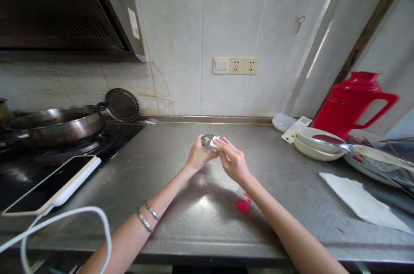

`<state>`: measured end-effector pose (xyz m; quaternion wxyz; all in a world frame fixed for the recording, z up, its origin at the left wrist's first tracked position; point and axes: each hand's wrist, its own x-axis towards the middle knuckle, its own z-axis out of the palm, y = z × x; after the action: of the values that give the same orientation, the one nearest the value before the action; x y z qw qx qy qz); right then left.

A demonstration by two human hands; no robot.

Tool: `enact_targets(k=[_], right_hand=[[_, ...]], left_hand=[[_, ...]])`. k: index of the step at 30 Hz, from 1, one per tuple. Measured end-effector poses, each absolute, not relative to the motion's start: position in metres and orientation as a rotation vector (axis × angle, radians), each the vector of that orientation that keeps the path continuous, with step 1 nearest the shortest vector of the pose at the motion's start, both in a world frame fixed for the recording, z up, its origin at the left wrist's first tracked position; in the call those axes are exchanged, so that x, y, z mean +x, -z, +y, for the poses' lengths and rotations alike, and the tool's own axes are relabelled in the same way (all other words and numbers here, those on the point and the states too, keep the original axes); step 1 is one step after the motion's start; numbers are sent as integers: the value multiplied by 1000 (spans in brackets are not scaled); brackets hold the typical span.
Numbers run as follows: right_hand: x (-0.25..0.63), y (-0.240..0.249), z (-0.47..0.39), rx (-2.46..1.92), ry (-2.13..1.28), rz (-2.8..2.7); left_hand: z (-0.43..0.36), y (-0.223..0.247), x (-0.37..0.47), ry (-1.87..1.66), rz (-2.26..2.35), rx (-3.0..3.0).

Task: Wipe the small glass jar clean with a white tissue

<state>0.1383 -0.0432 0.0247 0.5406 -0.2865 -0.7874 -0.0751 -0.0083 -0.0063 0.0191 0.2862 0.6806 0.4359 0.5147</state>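
My left hand (199, 154) is wrapped around a small, shiny grey-and-clear object (207, 139) above the middle of the steel counter. It looks like a small glass, but its kind is hard to make out. A white tissue (214, 141) lies pressed against this object under the fingers of my right hand (233, 160). Both hands are close together, and they hide much of the object. Below my right wrist, a red patch (243, 204) shows on the counter (174, 188).
On the left, a pan (61, 123) sits on the black stove beside a phone (53, 183) with a white cable (93, 210). To the right are stacked bowls (318, 153), a red thermos jug (347, 104) and a folded white paper towel (362, 198). Sockets (243, 66) are on the wall.
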Motion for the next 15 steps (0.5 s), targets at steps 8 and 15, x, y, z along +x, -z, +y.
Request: enact_targets(k=[8, 15], right_hand=[[143, -27, -42, -666, 357, -2067], [144, -25, -39, -685, 340, -2077]], left_hand=[[-11, -14, -7, -1232, 1321, 2074], [-20, -18, -6, -1176, 1331, 2167]])
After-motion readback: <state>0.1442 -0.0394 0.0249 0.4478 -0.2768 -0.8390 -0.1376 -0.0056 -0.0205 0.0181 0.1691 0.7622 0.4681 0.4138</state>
